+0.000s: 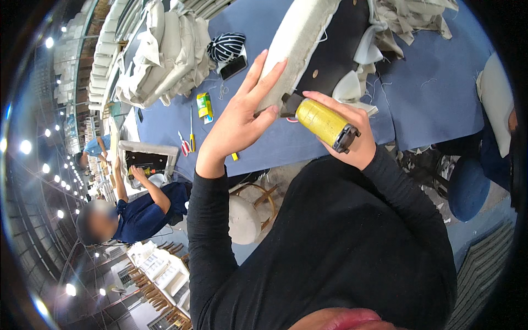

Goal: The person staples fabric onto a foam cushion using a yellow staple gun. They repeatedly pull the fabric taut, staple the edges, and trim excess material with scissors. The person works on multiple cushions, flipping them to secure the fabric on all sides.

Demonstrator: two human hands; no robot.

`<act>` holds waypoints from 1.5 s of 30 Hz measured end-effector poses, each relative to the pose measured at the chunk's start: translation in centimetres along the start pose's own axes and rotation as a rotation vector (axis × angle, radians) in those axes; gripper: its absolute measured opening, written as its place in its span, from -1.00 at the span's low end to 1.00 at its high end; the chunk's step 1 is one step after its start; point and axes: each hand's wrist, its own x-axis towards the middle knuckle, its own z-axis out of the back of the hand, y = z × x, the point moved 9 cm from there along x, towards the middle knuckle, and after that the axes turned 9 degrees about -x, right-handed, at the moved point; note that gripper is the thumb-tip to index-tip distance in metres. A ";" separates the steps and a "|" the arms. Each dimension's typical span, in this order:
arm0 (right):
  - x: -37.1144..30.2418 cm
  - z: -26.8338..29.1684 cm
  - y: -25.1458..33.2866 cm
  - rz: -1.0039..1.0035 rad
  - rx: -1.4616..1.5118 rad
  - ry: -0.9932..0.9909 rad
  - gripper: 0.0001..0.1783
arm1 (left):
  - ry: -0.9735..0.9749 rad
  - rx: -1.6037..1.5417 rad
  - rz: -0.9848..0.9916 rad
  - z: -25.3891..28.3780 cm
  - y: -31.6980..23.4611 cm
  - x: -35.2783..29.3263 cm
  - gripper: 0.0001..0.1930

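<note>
An upholstered panel [291, 52] in light beige fabric, with a black underside [342, 47], lies on the blue-covered table in front of me. My left hand [237, 120] rests on its fabric edge, fingers stretched and spread, gripping nothing. Wrapped in my right hand [360, 135] is a yellow staple gun [323, 122]. Its dark nose points at the panel's near corner, close to my left thumb; whether it touches the fabric is hard to tell. Loose white fabric flaps [347, 87] hang along the panel's right side.
Left on the blue table [247, 148] lie scissors [184, 144], a screwdriver [192, 132], a yellow-green box [204, 107], a phone [233, 67] and a striped cap [226, 47]. Stacked covered panels [170, 60] stand behind. A co-worker [146, 217] works at the left; stools [245, 220] stand below.
</note>
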 end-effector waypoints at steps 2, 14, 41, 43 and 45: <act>-0.1 -0.2 0.1 0.008 0.045 -0.002 -0.20 | -0.048 0.054 0.000 -0.2 -0.2 -0.3 -0.09; -0.4 -2.1 0.7 0.018 0.035 0.000 -0.21 | -0.094 0.131 0.050 -0.2 -0.3 -0.5 0.00; -0.5 -3.2 0.8 0.026 0.009 0.062 -0.21 | -0.085 0.102 0.090 0.1 0.3 -0.4 0.07; -0.3 -3.4 0.9 0.028 -0.023 0.063 -0.22 | -0.084 0.092 0.117 0.0 0.4 -0.6 0.08; -0.5 -3.9 0.5 -0.012 -0.030 0.088 -0.21 | -0.081 0.093 0.123 -0.1 0.2 -0.7 0.08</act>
